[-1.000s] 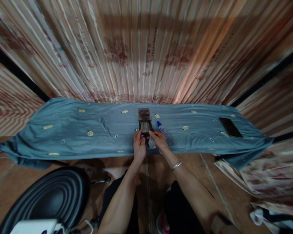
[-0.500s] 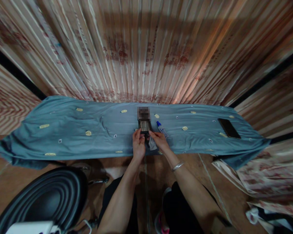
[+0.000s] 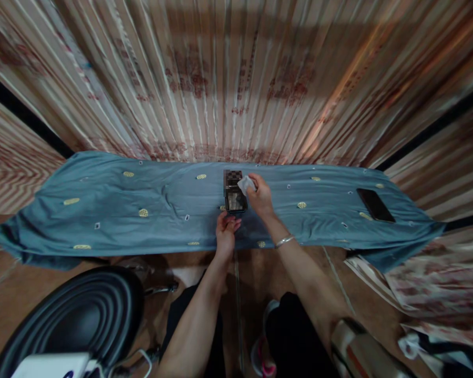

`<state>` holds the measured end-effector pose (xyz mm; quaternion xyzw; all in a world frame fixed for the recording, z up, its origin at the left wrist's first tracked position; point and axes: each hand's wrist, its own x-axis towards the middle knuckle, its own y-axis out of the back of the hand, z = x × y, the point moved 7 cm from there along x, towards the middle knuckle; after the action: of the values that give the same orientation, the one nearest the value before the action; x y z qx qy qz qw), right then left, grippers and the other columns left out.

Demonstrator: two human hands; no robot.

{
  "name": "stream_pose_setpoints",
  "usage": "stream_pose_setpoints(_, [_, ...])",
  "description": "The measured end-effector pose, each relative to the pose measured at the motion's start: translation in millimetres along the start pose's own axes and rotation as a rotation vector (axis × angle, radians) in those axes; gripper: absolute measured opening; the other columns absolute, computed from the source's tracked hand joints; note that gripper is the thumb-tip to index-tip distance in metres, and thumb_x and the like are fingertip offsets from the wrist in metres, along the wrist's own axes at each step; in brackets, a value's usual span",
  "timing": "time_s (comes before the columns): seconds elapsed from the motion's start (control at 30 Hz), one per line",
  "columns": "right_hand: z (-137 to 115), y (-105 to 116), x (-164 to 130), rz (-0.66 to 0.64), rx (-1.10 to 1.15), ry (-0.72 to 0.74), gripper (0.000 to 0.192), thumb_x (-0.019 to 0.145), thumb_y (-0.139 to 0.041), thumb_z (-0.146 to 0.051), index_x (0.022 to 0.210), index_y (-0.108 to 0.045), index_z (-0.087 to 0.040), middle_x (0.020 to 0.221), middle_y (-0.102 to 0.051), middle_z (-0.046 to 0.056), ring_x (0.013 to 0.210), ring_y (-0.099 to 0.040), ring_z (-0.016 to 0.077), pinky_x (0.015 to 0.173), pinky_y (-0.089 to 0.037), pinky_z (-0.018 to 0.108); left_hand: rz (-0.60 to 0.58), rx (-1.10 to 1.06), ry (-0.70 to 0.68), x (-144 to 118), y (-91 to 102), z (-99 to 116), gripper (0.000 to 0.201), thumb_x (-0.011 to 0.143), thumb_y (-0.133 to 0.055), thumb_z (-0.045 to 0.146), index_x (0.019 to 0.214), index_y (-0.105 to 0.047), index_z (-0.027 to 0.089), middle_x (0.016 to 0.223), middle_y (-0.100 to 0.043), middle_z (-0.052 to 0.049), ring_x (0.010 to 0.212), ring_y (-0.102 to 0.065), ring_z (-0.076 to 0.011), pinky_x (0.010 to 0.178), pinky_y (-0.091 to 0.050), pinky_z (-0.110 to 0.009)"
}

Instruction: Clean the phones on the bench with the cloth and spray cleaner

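An opened dark case (image 3: 236, 201), with a glossy lower panel and a partly pixelated upper part, lies in the middle of the blue cloth. My left hand (image 3: 226, 231) rests at the case's near edge. Its fingers are loosely bent and apart, with nothing seen in them; I cannot tell whether the fingertips touch the case. Over the case's right side, my right hand (image 3: 260, 197) pinches a crumpled whitish cloth (image 3: 245, 184). The blue-capped bottle does not show; my right hand and forearm cover that area.
The blue patterned cloth (image 3: 173, 210) covers a long narrow table. A black phone (image 3: 375, 205) lies at its right end. A round black stool (image 3: 74, 315) with a white device (image 3: 51, 366) on it stands at lower left. Striped curtains (image 3: 228, 94) hang behind and at both sides.
My right hand has left the case's near edge and moved up and right, now with the whitish cloth. My left hand has loosened its hold and sits slightly lower. The blue-capped bottle is no longer visible.
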<state>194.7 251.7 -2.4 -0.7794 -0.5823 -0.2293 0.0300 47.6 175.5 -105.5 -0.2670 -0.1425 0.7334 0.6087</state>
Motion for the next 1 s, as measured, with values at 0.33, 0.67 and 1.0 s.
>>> stream_pose_setpoints(0.33, [-18,-57,-23,-0.412,-0.621,0.346,0.043,0.085,-0.039,-0.001,0.114,-0.069,-0.013,0.121,-0.068,0.014,0.119,-0.056,0.0244,0.109,-0.041,0.04,-0.081,-0.073,0.03,-5,-10.8,1,0.059,0.071,-0.069,0.016,0.128,-0.057,0.018,0.095,-0.067,-0.002,0.096,-0.066,-0.0143,0.102,-0.044,-0.035])
stream_pose_setpoints(0.67, [-29,-43,-61,-0.454,-0.617,0.364,0.04,0.089,-0.044,-0.004,0.121,-0.066,-0.012,0.127,-0.064,0.013,0.125,-0.052,0.0239,0.112,-0.04,0.038,-0.073,-0.013,0.004,-2,-9.8,2,0.052,0.066,-0.063,0.015,0.118,-0.063,0.018,0.088,-0.068,-0.001,0.083,-0.064,-0.0136,0.091,-0.048,-0.033])
stream_pose_setpoints(1.0, [-23,-16,-67,-0.306,-0.368,0.252,0.043,0.082,-0.04,-0.003,0.103,-0.072,-0.022,0.114,-0.072,0.005,0.109,-0.065,0.0194,0.1,-0.05,0.039,-0.116,-0.021,-0.032,-4,-15.2,7,0.045,0.068,-0.062,0.015,0.113,-0.064,0.018,0.098,-0.07,-0.004,0.099,-0.066,-0.0173,0.1,-0.046,-0.037])
